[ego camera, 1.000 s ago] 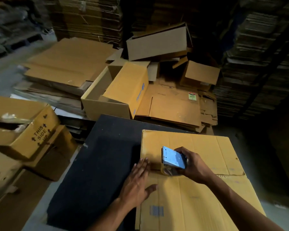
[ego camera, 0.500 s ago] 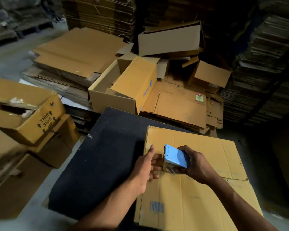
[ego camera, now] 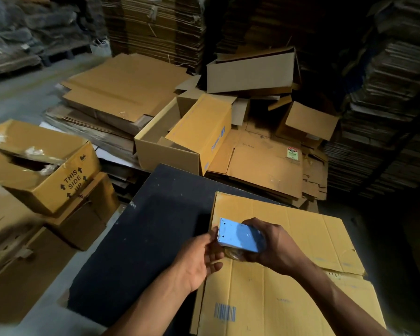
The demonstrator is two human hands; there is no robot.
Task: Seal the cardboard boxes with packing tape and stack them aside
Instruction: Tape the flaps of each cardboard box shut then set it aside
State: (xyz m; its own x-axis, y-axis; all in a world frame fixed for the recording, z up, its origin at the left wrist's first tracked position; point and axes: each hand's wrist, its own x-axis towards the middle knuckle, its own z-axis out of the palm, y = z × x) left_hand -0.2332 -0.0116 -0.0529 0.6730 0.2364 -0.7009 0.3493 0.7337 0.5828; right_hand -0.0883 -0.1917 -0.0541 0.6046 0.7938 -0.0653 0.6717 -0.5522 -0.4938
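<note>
The cardboard box (ego camera: 277,275) is lying on the dark desk (ego camera: 141,238), its flaps meeting at the centre seam. The right hand (ego camera: 274,248) is gripping the blue tape dispenser (ego camera: 239,235) over the seam's left end, while the left hand (ego camera: 199,260), fingers loosely extended, is reaching for the tape end. Best to anchor the tape over the edge, then pull straight along the seam.

A dark, speckled bench (ego camera: 141,238) carries a flattened yellow-brown cardboard box (ego camera: 289,287), which lies on its right part with a blue barcode printed near the front edge. The left part of the bench top shows bare. The grey floor (ego camera: 17,98) around it bears stacks of flattened cartons (ego camera: 121,93), an open box (ego camera: 184,139) and a box marked "THIS SIDE UP" (ego camera: 41,166).
</note>
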